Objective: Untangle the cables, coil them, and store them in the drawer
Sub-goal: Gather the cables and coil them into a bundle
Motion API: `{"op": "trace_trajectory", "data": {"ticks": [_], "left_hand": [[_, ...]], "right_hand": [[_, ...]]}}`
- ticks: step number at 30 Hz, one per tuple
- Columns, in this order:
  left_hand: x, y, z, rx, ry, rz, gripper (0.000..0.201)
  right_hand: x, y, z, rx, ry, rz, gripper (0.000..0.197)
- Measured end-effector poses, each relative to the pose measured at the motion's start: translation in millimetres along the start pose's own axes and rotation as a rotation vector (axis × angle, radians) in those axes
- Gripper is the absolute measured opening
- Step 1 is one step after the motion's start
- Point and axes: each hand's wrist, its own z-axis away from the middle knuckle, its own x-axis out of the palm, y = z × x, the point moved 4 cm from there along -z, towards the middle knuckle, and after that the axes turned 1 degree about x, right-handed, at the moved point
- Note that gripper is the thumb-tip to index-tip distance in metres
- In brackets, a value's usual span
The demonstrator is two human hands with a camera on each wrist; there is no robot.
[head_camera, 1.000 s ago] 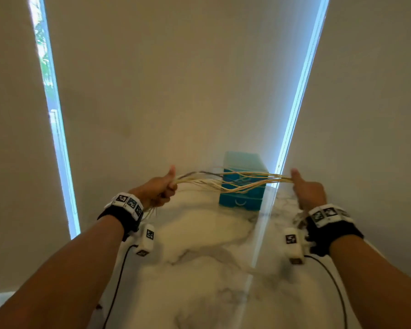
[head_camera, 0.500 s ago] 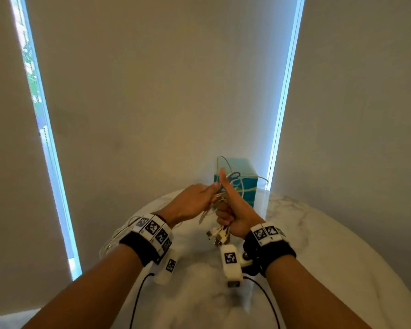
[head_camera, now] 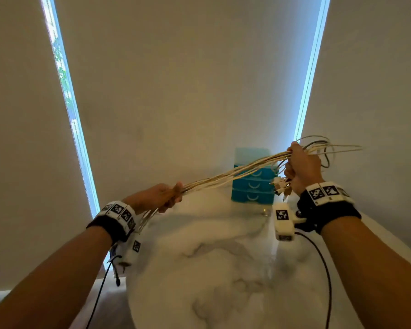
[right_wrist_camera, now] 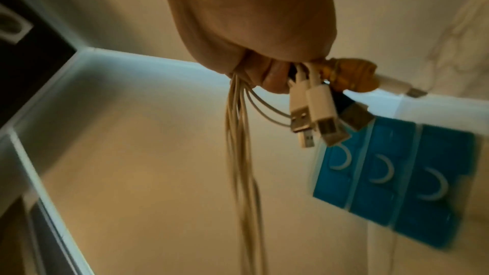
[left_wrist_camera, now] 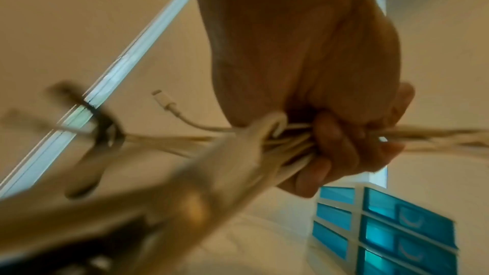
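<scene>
A bundle of several pale cables (head_camera: 230, 173) stretches taut in the air between my two hands. My left hand (head_camera: 163, 198) grips one end low at the left, fingers curled round the strands (left_wrist_camera: 291, 143). My right hand (head_camera: 299, 168) holds the other end higher at the right, with loops (head_camera: 325, 148) sticking out past it and USB plugs (right_wrist_camera: 317, 114) hanging below the fist. A blue set of three drawers (head_camera: 253, 184) stands on the table behind the cables, all drawers closed.
A round white marble table (head_camera: 211, 269) lies under my hands. Beige blinds hang behind it, with bright window strips at the left (head_camera: 67, 103) and right (head_camera: 309, 74). Black sensor leads dangle from both wristbands.
My hands were together in front of the drawers half a second ago. Now they have pulled apart, the right one up and to the right, drawing the cables taut again.
</scene>
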Motion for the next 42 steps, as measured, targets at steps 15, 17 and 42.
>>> {"op": "trace_trajectory", "data": {"ticks": [15, 17, 42], "left_hand": [[-9.3, -29.1, 10.4, -0.297, 0.187, -0.313, 0.090], [-26.8, -17.3, 8.7, -0.214, 0.325, -0.542, 0.094], [89.2, 82.3, -39.0, -0.039, 0.371, -0.503, 0.104]], "right_hand": [[-15.4, -22.7, -6.8, -0.042, 0.207, 0.127, 0.029], [-16.4, -25.3, -4.1, -0.082, 0.193, 0.142, 0.033], [79.3, 121.5, 56.1, -0.053, -0.427, 0.701, 0.060]]}}
